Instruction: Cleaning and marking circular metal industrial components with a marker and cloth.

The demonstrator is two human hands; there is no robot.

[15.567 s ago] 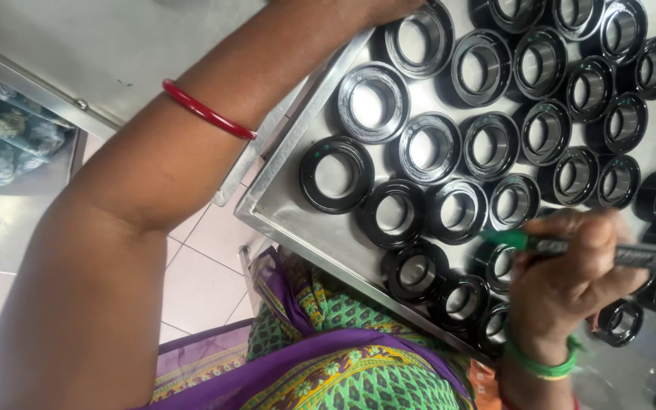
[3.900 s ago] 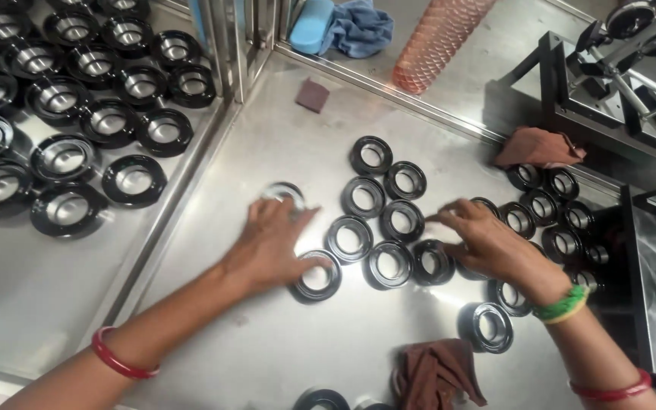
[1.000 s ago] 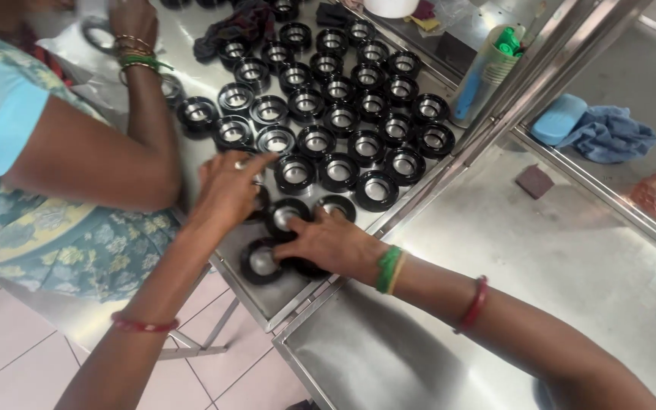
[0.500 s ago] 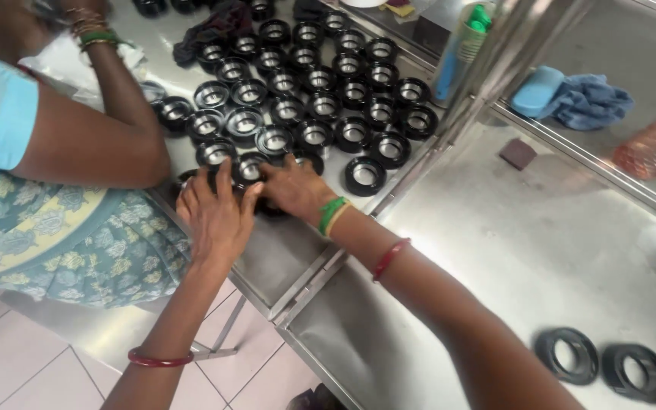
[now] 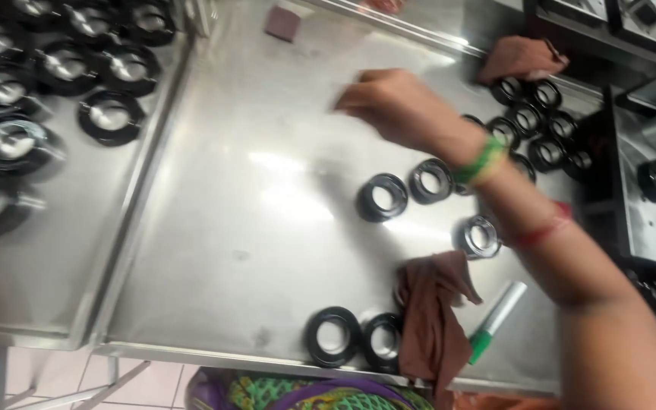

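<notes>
Since the frame half a second back, the view has swung off the crowded tray of rings and onto the steel table (image 5: 267, 228); both hands then sat among the packed rings beside a co-worker, and now only one hand shows, above a far sparser spread.

Right hand (image 5: 392, 106): raised over the table, forearm crossing the view from the lower right, green bangle (image 5: 480, 159) at the wrist and a red one (image 5: 537, 231) further up the arm. Fingers curl loosely downward; motion blur hides whether anything is pinched between them, so its grip cannot be told. Left hand: out of frame.

Nearest parts: two black rings lie flat just below the wrist, one (image 5: 382, 197) to the left and one (image 5: 431, 180) close against the bangle. A third ring with a bright metal rim (image 5: 480, 237) lies under the forearm. Beyond the hand, on its far right side, a cluster of rings (image 5: 529, 114) sits packed together beside a brown cloth (image 5: 521, 57).

Nearer the body than the hand: a second crumpled brown cloth (image 5: 430, 311), with two black rings (image 5: 333, 336) just left of it at the table's near edge, and a green-tipped marker (image 5: 497, 311) touching the cloth on its right.

Well left of the hand, past a raised metal lip, a separate tray (image 5: 39, 281) carries larger black rings with shiny centres (image 5: 111, 115). A small brown block (image 5: 280, 23) lies at the far edge.
</notes>
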